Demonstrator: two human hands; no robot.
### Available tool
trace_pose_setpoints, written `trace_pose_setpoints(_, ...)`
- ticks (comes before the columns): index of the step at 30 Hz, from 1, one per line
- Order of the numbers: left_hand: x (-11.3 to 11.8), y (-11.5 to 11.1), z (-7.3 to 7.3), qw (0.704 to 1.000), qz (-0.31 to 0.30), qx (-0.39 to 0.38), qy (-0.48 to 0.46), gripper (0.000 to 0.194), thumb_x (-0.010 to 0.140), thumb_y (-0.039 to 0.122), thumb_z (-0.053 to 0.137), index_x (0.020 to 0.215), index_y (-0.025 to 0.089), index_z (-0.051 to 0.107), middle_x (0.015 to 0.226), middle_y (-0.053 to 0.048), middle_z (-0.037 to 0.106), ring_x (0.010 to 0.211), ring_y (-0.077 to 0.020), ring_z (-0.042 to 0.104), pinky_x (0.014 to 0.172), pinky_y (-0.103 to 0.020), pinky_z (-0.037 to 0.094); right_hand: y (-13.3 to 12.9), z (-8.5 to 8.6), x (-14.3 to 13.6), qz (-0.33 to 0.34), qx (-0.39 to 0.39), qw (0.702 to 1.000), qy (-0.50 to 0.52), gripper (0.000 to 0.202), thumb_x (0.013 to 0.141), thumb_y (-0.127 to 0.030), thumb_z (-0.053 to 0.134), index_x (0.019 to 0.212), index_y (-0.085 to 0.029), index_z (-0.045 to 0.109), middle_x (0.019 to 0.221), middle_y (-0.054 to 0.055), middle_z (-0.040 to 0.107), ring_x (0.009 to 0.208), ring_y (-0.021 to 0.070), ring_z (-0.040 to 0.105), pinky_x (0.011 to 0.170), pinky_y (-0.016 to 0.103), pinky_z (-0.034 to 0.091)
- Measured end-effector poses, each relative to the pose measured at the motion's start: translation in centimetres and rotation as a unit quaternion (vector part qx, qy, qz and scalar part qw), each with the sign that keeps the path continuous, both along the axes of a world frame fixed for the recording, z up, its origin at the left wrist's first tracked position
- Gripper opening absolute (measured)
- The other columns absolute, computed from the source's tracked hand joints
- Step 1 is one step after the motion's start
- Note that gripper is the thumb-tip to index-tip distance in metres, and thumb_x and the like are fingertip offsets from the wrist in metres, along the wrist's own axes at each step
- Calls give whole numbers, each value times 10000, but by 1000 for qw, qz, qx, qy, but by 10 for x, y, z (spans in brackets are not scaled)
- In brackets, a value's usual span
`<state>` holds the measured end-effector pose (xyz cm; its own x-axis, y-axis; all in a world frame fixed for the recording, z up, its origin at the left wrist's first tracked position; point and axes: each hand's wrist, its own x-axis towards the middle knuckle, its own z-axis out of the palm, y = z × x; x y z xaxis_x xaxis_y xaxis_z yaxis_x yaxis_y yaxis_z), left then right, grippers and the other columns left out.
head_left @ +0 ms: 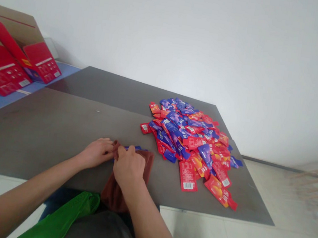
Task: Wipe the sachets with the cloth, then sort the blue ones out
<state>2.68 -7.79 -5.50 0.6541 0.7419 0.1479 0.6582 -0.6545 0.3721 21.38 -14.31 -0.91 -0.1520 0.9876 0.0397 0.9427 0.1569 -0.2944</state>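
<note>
Lower centre, right hand [129, 167] pinches brown cloth [114, 196] overhanging the counter's [40, 138] near edge; left hand [96, 153] alongside, grip unclear; counter stretches left.

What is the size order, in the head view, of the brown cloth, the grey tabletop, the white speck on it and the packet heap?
Largest to smallest:
Grey tabletop
Packet heap
Brown cloth, partly covered by right hand
White speck

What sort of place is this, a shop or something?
Probably a packing room or workshop rather than a shop: a loose heap of red and blue packets on a plain table, with open printed boxes alongside.
</note>
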Motion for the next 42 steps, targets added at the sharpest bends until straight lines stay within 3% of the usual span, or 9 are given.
trace_pose_setpoints(7,-1,1,-3,1000,6,23,21,468,1021,415,467,614,191,519,667,1,521,701,-173,505,728,-311,367,15,-7,59,-151,-56,987,-31,341,1048,-409,408,1092,-257,709,1021,102,651,851,245,707,716,349,513)
trace_pose_setpoints(11,-1,1,-4,1000,7,23,19,455,1017,405,468,620,195,536,692,-13,562,725,-182,524,728,-315,377,6,12,30,-76,-7,997,-7,310,1028,-447,447,1188,-299,666,1056,77,640,826,225,700,695,330,516)
trace_pose_setpoints(15,0,0,-3,1000,9,17,7,386,991,339,486,641,201,569,749,-25,619,773,-190,551,747,-320,395,-3,6,-5,2,-18,1000,6,287,1027,-415,452,1168,-287,666,1084,75,643,818,205,699,689,307,521)
trace_pose_setpoints(23,1,-1,-4,999,17,31,15,414,987,383,515,617,198,498,672,8,518,710,-178,505,733,-318,371,13,-7,78,-191,-51,979,-50,371,1046,-411,400,1043,-252,735,1034,120,689,879,268,721,732,363,519)
trace_pose_setpoints(28,2,-3,-5,999,30,25,16,390,971,375,540,626,199,499,690,-1,544,733,-187,523,741,-322,372,-6,10,88,-212,-25,977,-23,299,1004,-418,493,1081,-252,730,1044,111,704,883,246,704,731,327,488)
trace_pose_setpoints(31,3,-3,-4,999,34,30,21,391,965,380,551,620,199,508,692,-6,557,724,-189,529,726,-323,373,-8,21,78,-139,21,980,137,236,971,-382,543,1070,-281,731,993,44,716,903,210,676,774,300,481)
trace_pose_setpoints(33,4,-2,-6,999,38,28,9,391,955,386,558,612,201,529,687,-15,577,719,-196,542,727,-329,390,2,29,67,-41,34,951,306,221,950,-359,566,1044,-256,737,949,15,720,900,188,663,803,283,487)
trace_pose_setpoints(36,2,-3,-9,996,59,4,-70,254,942,357,549,774,208,668,858,-69,705,851,-249,627,790,-362,456,33,49,42,76,1,841,536,256,928,-387,596,1053,-211,735,892,3,712,844,168,656,788,268,517)
trace_pose_setpoints(42,-22,-11,-14,951,93,-142,-259,354,867,430,656,1159,243,722,1157,-118,752,1118,-389,644,923,-480,527,99,98,-17,57,-24,679,731,224,879,-409,684,1003,-223,672,661,-59,574,618,125,601,610,225,544)
